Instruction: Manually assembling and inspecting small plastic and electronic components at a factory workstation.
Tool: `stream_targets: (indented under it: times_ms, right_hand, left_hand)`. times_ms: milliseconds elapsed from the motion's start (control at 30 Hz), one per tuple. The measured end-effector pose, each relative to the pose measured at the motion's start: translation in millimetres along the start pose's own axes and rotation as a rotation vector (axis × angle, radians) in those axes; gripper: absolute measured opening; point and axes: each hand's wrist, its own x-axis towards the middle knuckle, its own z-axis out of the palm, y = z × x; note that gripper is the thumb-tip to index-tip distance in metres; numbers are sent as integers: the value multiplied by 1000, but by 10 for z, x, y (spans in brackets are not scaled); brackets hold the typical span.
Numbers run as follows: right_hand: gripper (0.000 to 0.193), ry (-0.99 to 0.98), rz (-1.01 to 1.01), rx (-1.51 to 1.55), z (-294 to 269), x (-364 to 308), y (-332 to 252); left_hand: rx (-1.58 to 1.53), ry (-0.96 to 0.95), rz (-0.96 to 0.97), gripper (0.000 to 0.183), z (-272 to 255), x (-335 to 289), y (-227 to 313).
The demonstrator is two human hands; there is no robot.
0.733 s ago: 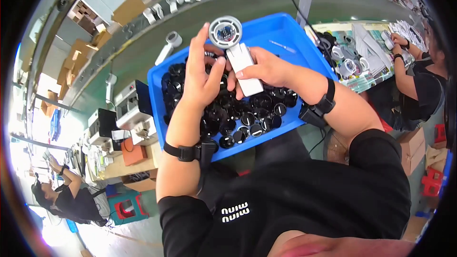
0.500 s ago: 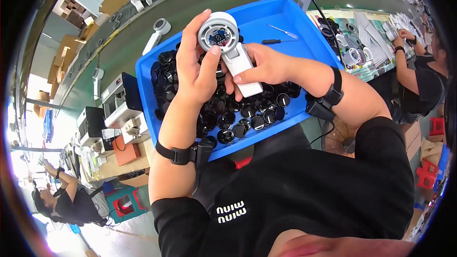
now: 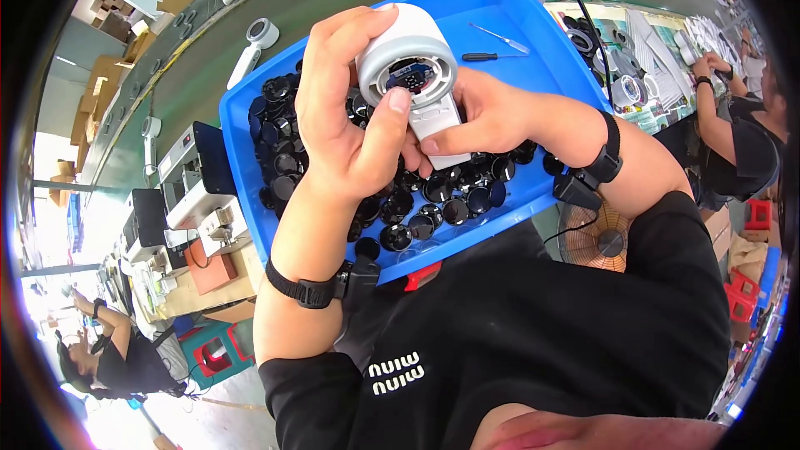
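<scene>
While held, white fan shows round head.

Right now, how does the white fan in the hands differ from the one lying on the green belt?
The held fan is gripped by the left hand and right hand above the blue bin; the belt fan lies loose, untouched. The held fan's ring shows inner parts; the belt fan's centre looks dark and hollow. The held fan looks much larger, being nearer. Both are white, ring-headed, with handles.
</scene>
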Motion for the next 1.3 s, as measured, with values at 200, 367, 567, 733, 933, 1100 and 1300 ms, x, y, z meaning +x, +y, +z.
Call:
stream_targets:
  times_ms: [200,367,567,733,933,1100,1300]
  right_hand:
    - [31,-8,15,3,-2,-1,-2]
    - [32,10,18,10,16,-12,10]
    - [30,29,-52,-58,35,-8,10]
    - [31,31,-29,-105,45,-28,-68]
    - [30,51,12,-82,12,2,4]
    - [34,7,56,-25,-38,21,8]
    - [50,151,107,-318,-395,1,57]
  left_hand:
    - [16,10,-3,46,15,11,28]
    - [18,31,29,44,40,11,19]
    - [-77,-21,-145,43,36,-11,162]
    - [-280,73,-389,48,67,23,192]
    - [-460,122,-493,51,-21,-51,-66]
    - [-429,149,-540,43,-22,-67,-101]
    - [-597,561,-720,33,-81,76,-157]
